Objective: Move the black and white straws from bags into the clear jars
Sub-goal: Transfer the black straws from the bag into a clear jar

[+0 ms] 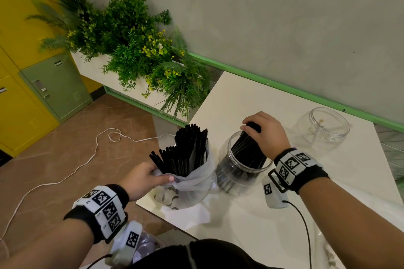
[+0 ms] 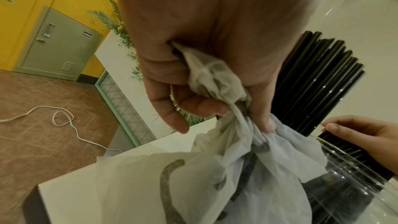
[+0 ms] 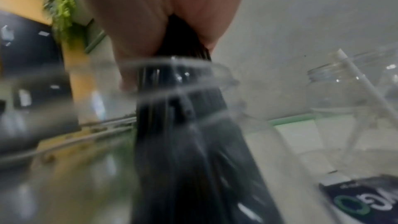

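A thin white plastic bag (image 1: 192,181) full of black straws (image 1: 188,150) stands at the table's near left corner. My left hand (image 1: 144,178) grips the bag's bunched rim (image 2: 215,77). Right beside it stands a clear jar (image 1: 242,170). My right hand (image 1: 264,133) grips the top of a bundle of black straws (image 1: 247,150) whose lower ends are inside this jar. The blurred right wrist view shows that bundle (image 3: 185,108) passing through the jar's mouth (image 3: 172,67). A second clear jar (image 1: 325,129) at the back right holds a white straw (image 3: 361,81).
The white table (image 1: 251,220) ends just left of the bag, with brown floor and a loose white cord (image 1: 72,170) below. A planter of green plants (image 1: 135,50) stands behind the table's left corner. Yellow and green lockers (image 1: 43,85) line the far left. A grey wall runs behind.
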`<state>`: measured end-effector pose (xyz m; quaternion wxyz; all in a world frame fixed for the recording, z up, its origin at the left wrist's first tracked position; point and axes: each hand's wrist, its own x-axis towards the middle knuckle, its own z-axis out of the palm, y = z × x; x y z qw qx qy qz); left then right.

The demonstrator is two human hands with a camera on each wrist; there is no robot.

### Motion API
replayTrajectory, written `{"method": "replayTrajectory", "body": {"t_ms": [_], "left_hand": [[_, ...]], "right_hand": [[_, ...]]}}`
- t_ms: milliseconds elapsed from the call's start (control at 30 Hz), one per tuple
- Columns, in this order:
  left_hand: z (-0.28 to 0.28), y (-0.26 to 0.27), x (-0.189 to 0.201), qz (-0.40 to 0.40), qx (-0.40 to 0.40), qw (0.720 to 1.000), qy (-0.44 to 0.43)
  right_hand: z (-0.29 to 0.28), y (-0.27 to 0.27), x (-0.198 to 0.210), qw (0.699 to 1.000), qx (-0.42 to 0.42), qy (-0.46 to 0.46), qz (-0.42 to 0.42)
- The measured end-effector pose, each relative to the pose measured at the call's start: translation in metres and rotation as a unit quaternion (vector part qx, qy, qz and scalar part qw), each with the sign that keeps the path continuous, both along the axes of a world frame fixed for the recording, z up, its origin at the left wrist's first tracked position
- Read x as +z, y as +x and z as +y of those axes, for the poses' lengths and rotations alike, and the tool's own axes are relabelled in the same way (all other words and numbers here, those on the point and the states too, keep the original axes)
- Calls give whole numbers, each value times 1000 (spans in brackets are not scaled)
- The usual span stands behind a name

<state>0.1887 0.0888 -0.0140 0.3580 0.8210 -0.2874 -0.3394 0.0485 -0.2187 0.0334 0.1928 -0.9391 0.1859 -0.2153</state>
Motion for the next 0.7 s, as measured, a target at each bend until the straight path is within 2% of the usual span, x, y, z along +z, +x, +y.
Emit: {"method": "replayTrajectory", "body": {"t_ms": [100,267,400,567,700], "left_hand": [[2,2,-2,10,-7,1000,-6],[4,3,-7,9,-13,1000,-10],[8,6,-11,19,-13,1000,-7],[1,-2,-1,13,-2,1000,-12],[0,-5,0,3,10,999,-33]], "right_hand": [[-2,6,5,999,-5,41,-7],[-5,8,4,998,-16,42,34],[-7,1,4,999,-15,30,23],[-4,-28,13,997,-45,24,-61],[9,-71,3,984,-97,73,-127]]}}
